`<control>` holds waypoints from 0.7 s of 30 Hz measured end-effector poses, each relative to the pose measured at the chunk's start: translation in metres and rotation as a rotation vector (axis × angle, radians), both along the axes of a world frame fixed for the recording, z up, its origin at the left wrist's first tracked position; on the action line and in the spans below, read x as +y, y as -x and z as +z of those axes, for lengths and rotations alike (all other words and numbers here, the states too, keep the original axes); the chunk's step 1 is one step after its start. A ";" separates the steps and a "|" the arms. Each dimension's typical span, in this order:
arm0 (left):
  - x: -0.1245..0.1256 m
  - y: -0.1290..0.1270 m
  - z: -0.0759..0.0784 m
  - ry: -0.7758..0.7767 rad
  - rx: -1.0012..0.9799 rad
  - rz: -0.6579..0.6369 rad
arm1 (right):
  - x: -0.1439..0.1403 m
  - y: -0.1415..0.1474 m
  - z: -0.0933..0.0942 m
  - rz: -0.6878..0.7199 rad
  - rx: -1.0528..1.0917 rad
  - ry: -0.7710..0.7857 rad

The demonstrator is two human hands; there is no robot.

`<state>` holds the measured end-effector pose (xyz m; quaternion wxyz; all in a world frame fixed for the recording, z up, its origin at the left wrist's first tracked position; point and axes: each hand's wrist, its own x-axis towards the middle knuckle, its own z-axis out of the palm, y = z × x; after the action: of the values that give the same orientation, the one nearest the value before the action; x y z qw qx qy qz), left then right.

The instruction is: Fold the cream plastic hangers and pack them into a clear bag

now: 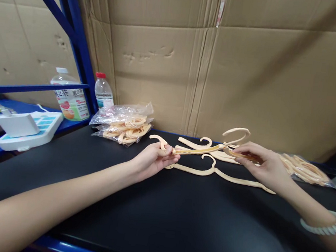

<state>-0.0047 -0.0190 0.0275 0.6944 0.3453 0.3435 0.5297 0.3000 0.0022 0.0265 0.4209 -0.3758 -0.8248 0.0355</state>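
Brown cardboard (268, 72) walls off the back, above a wide black tabletop (145, 220). Blue metal framing (80, 59) rises at the left, with a white-capped drink bottle (71, 107) beside it and a red-capped bottle (103, 94) nearer the table. Below the first bottle lies a white-and-blue power strip (51, 123) carrying a white adapter (22, 125). Clear bags of cream hangers rest on the tabletop, one at the back left (122, 127), another to the right, partly behind my wrist (305, 168). I have a cream plastic clothes hanger (198, 150) raised just over the table, its hook upward; more loose hangers (191, 170) lie beneath and behind it. My left hand (155, 159) pinches one end, thumb against fingers. My right hand (262, 163) is closed on the other arm, near the hook. Around my right wrist sits a pale, ridged bracelet (326, 227).
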 end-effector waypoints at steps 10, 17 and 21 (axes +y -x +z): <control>-0.002 0.000 0.001 0.003 0.007 -0.006 | 0.001 0.000 -0.002 -0.024 0.017 0.067; -0.001 0.002 -0.001 -0.028 0.014 -0.007 | 0.001 0.000 -0.002 -0.017 0.023 0.075; -0.002 0.000 -0.003 -0.019 0.093 0.034 | 0.002 0.000 -0.005 0.005 0.014 0.072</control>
<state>-0.0046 -0.0210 0.0250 0.6653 0.3703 0.3762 0.5280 0.2998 0.0046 0.0218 0.4127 -0.3884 -0.8210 0.0688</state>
